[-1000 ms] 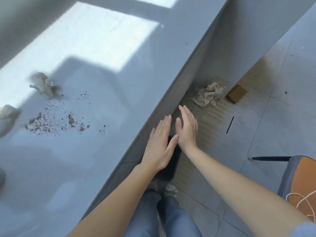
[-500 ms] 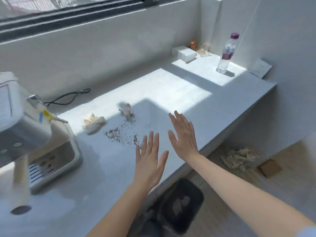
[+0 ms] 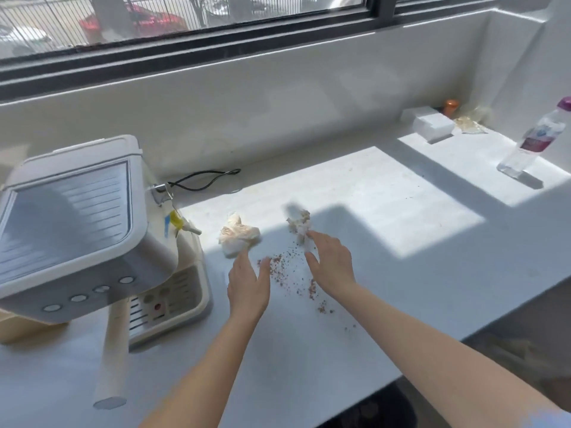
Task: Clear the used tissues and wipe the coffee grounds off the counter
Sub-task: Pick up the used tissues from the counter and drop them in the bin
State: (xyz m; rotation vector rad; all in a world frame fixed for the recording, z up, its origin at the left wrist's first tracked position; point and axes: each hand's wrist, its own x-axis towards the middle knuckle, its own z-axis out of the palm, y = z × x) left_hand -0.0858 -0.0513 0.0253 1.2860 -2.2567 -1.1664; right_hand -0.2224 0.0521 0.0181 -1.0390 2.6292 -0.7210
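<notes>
Hands reach over a white counter (image 3: 401, 273) in the single head view. The left hand (image 3: 248, 284) hovers with fingers loosely spread, holding nothing, its fingertips just at the near edge of the left crumpled tissue (image 3: 237, 235); whether they touch it cannot be told. The right hand (image 3: 332, 262) is likewise spread and empty, its fingertips at the near edge of the right crumpled tissue (image 3: 299, 225), contact unclear through the blur. The two tissues lie near each other mid-counter, the left one in sunlight, the right one at the edge of a shadow. Coffee grounds (image 3: 293, 279) are scattered between the two hands and trail to the near right, toward the counter's front edge. At the left stands a white coffee machine (image 3: 77, 223) with its drip tray (image 3: 173, 301) close beside the left hand, so room is tight on that side. A black cord (image 3: 204, 180) lies by the far wall. To the right the counter is open and sunlit up to a water bottle (image 3: 537, 140), a white box (image 3: 431, 126) and an orange cap (image 3: 451, 106) in the far corner. The front edge runs diagonally at the near right, with floor below.
</notes>
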